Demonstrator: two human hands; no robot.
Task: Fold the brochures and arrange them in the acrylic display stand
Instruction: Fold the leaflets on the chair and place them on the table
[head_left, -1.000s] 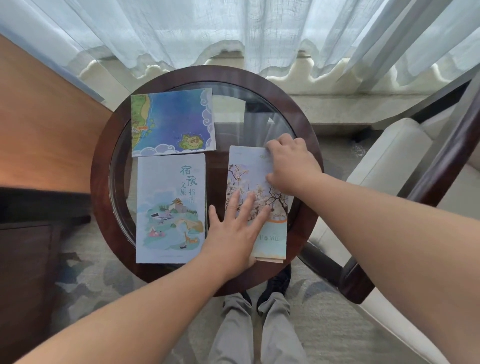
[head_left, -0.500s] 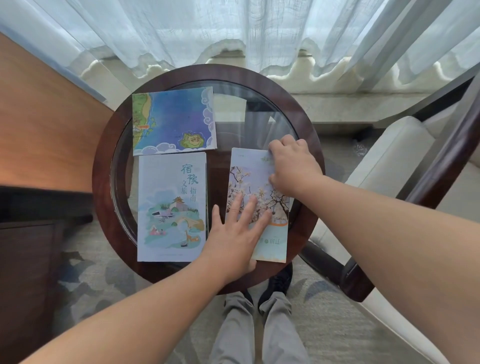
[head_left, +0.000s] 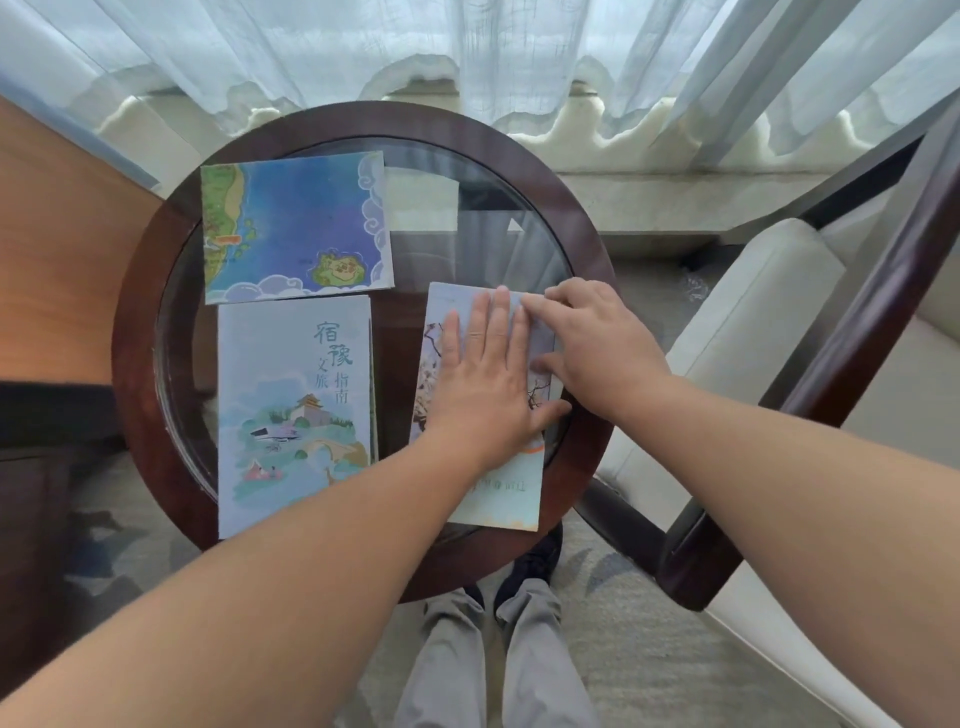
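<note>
My left hand (head_left: 483, 384) lies flat, fingers straight, on the brochure (head_left: 501, 499); my right hand (head_left: 597, 348) presses its right edge, fingers extended.

head-worn camera, looking steeply down, close

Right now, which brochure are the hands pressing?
The blossom brochure, rightmost, under the left hand and right hand; the map brochure and castle brochure lie further left.
</note>
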